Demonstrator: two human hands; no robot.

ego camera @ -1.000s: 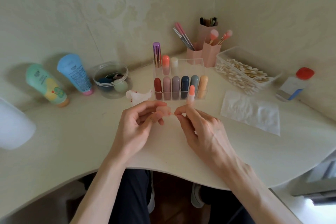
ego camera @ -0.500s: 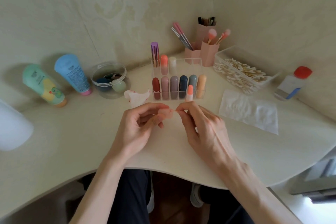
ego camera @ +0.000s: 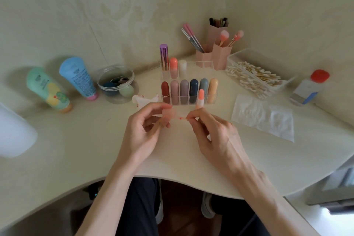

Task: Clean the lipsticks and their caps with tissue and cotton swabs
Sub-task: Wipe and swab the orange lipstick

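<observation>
While the left hand (ego camera: 141,132) curls its fingers (ego camera: 153,107) round the translucent pink cap (ego camera: 168,113), the right hand (ego camera: 214,138) pinches a cotton swab (ego camera: 181,118). Its red-stained tip sits just beside the cap, apparently aimed at wiping its inside. The uncapped lipstick (ego camera: 200,99) stands upright on the worktop (ego camera: 95,149) just in front of the clear organizer (ego camera: 203,63), likely parked within reach.

The cream tabletop (ego camera: 76,149) carries two tubes (ego camera: 63,84), a round jar (ego camera: 116,84), a lipstick organiser (ego camera: 189,90), a swab box (ego camera: 254,76) and a flat tissue (ego camera: 264,117).
</observation>
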